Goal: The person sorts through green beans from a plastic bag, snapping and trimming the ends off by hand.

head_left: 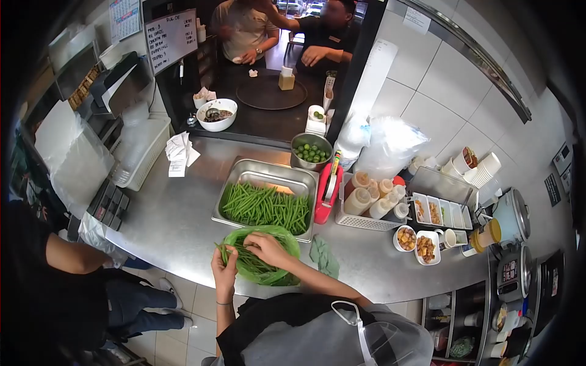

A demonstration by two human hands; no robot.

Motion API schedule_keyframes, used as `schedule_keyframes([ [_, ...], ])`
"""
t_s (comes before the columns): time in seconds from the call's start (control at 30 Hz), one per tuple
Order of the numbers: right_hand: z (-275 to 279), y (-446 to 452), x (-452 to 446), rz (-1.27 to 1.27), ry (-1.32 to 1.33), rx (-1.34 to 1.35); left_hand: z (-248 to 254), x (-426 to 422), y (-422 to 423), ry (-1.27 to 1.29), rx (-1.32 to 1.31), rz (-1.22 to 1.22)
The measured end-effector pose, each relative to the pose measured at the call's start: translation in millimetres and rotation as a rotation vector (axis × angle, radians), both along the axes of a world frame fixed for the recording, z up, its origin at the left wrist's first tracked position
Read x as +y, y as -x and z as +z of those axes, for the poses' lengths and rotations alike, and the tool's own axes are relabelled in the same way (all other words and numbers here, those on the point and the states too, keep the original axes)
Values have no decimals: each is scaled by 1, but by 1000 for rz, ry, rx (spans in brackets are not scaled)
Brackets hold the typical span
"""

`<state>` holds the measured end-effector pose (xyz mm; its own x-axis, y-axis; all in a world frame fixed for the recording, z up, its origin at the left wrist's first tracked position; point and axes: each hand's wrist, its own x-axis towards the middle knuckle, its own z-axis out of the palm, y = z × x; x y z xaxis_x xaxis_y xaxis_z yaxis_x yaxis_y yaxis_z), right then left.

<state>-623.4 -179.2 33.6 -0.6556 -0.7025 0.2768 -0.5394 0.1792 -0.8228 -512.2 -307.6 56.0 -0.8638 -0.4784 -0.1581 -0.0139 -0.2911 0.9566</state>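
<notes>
My left hand [225, 266] is closed in a pinch around a green bean [218, 246], at the left rim of a green plastic bag [289, 240]. Inside that bag lie more green beans [255, 266]. Over them my right hand [266, 249] reaches in from the right, fingers curled together at the beans; what they grip, if anything, is too small to make out. Just beyond the bag stands a steel tray [243, 166] with a heap of trimmed-looking green beans [262, 206].
Right of the tray are a red tape dispenser [324, 204], a bowl of limes [311, 138] and a basket of sauce bottles [366, 221]. A green cloth [325, 257] lies beside the bag. A person [67, 287] stands at left; two people are beyond the pass window.
</notes>
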Motion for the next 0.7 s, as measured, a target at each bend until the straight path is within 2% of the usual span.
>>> schedule_keyframes([
  [0.03, 7, -1, 5, -1, 0, 4, -6, 1, 1, 0, 4, -1],
  [0.1, 23, -5, 15, 32, 101, -11, -19, 3, 7, 315, 73, -79],
  [0.17, 43, -12, 23, 25, 103, -57, -14, 14, 12, 283, 115, -105],
  [0.23, 57, -18, 30, -2, 281, -67, -9, 24, 16, 280, 95, -148],
  [0.27, 60, -18, 35, 2, 283, -68, -12, 25, 18, 311, 50, -134],
  [0.3, 63, -19, 40, -26, 228, 8, -13, 25, 22, 314, 49, -129],
  [0.37, 68, -19, 51, -41, 174, 84, -11, 24, 31, 761, 322, -33],
  [0.43, 71, -20, 62, -177, 119, 276, -4, 22, 30, 810, 275, -37],
  [0.47, 71, -19, 70, -156, 122, 277, -2, 21, 30, 929, 282, -58],
  [0.53, 69, -18, 84, -234, -246, 330, 7, 23, 26, 1084, 194, -144],
  [0.67, 61, -9, 90, -287, -285, 402, 1, 32, 27, 1183, 225, -173],
  [0.7, 60, -8, 85, -259, -114, 256, -2, 35, 28, 1187, 238, -183],
])
